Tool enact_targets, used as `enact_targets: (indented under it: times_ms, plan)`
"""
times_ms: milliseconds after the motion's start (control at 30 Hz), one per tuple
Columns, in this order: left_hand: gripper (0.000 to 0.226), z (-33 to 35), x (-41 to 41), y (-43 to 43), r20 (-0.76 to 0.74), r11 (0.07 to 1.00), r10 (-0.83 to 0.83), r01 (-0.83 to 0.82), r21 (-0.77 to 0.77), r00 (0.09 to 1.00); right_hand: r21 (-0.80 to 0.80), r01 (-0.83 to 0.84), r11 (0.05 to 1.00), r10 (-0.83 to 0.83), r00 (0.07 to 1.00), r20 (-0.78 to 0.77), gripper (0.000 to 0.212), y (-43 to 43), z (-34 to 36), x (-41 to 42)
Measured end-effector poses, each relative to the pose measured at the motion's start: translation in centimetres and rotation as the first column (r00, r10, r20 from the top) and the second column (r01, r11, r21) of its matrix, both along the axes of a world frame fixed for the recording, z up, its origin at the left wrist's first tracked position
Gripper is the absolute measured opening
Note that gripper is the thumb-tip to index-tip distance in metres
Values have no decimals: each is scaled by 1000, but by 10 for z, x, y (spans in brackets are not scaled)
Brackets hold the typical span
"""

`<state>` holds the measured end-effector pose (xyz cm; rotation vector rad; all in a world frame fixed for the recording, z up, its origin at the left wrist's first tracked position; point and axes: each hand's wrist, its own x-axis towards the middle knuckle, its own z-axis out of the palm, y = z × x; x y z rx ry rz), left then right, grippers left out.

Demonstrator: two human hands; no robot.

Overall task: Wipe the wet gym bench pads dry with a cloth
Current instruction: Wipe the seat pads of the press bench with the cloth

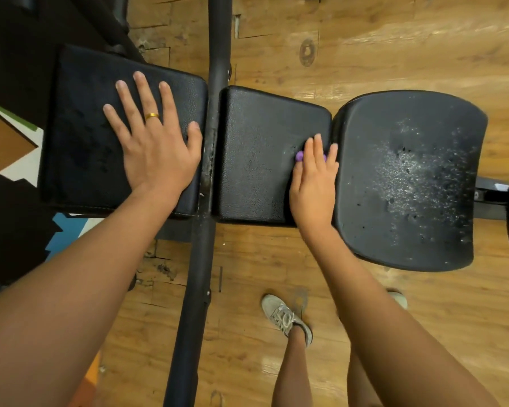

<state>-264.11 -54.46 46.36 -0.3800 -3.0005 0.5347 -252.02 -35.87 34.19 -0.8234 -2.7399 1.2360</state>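
Observation:
Three black bench pads lie in a row. My left hand [152, 139], wearing a gold ring, rests flat with spread fingers on the left pad [80, 127]. My right hand [315, 183] presses a small purple cloth [299, 156] onto the right edge of the middle pad [256, 154]; only bits of the cloth show past my fingers. The right pad [409, 177] is covered in shiny water droplets across its middle and right side.
A black metal frame bar [206, 259] runs vertically between the left and middle pads. The floor is wooden planks [394, 39]. My left shoe [285, 318] stands on the floor below the middle pad. Dark equipment fills the far left.

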Motion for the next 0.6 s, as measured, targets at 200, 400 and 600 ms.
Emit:
enact_targets:
  times_ms: [200, 400, 600]
  plan:
    - [71, 1, 0, 1, 4, 1000, -3, 3, 10, 1000, 10, 7, 1000, -7, 1000, -13, 51, 17, -2, -35]
    - [71, 1, 0, 1, 2, 1000, 10, -10, 10, 1000, 5, -88, 996, 88, 996, 19, 48, -25, 8, 61]
    - [71, 0, 0, 0, 3, 1000, -4, 4, 4, 1000, -19, 194, 981, -192, 977, 96, 49, -37, 15, 32]
